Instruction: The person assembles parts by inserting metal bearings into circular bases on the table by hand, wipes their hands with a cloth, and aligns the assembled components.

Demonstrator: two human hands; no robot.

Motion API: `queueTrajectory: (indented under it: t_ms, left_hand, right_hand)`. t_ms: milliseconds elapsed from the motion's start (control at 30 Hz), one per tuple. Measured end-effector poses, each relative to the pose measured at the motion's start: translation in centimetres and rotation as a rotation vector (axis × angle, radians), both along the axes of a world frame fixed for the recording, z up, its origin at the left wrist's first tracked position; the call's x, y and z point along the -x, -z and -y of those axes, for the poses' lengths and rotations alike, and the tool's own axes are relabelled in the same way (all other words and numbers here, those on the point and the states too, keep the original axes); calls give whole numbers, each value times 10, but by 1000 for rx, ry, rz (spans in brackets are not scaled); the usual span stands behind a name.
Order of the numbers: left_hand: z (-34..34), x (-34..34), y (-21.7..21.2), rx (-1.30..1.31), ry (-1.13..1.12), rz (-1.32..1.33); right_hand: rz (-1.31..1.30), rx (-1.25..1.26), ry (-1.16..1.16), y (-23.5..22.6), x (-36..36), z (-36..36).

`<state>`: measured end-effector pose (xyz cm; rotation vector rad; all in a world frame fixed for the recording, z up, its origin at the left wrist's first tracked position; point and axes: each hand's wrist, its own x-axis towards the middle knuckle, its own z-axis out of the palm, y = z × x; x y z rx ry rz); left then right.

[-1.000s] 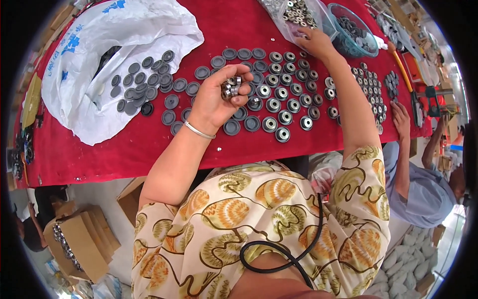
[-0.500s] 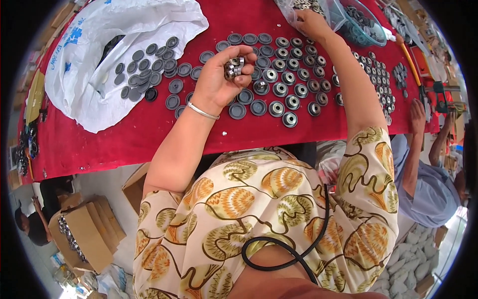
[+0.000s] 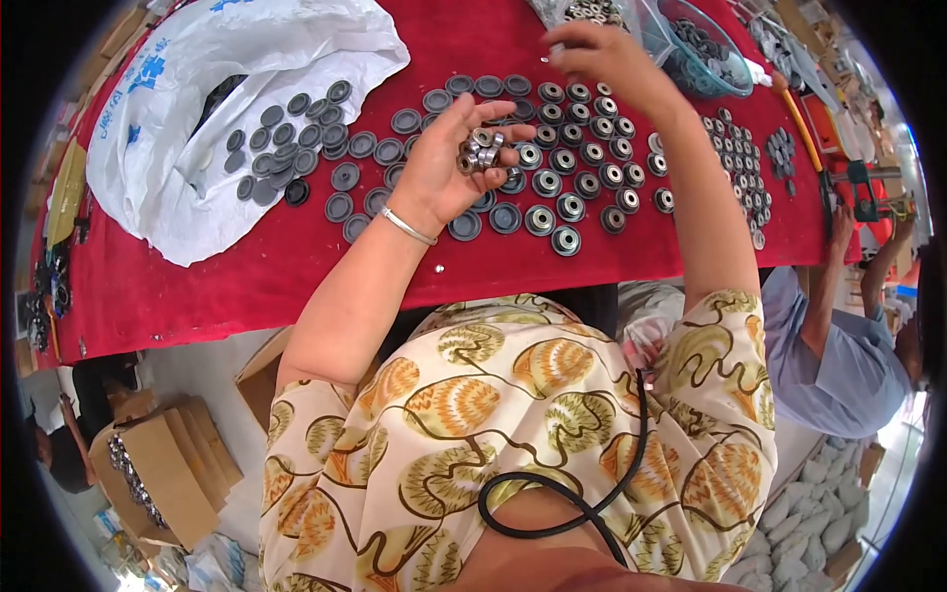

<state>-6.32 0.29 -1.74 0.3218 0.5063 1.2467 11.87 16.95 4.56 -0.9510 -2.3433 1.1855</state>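
Observation:
My left hand is turned palm up, its fingers loosely curled around several small metal bearings. Below and around it lie round dark grey plastic caps, dished side up. To its right are rows of similar caps with shiny metal bearings set in their centres. My right hand hovers over the far side of the table beside a clear plastic bag of small metal parts. Its fingers are bent together around something small and pale at the tips, too blurred to name.
A red cloth covers the table. At the far left a white plastic sack carries a heap of loose grey caps. A blue-green basket of grey parts stands far right, near an orange-handled tool. Another person's arm rests at the right edge.
My right hand has drawn back from the plastic bag toward the left. My left hand has shifted slightly right, and its fingers have spread, showing more of the bearings.

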Motion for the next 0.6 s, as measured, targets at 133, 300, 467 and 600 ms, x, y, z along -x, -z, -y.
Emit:
queueTrajectory:
  t_ms: [133,300,467,600]
  left_hand:
    - [-2,-1,3,-12,51,79]
    - [-7,2,6,-19,30,82]
    - [-1,0,0,-6,-3,94]
    - [1,12,-4,13,-78,70]
  right_hand:
    - [-73,-42,-132,0,18,41]
    - [719,-569,254,34,-36,-21]
    - [675,-561,175,46,-47,-38]
    - [503,-228,248,46,-55,-42]
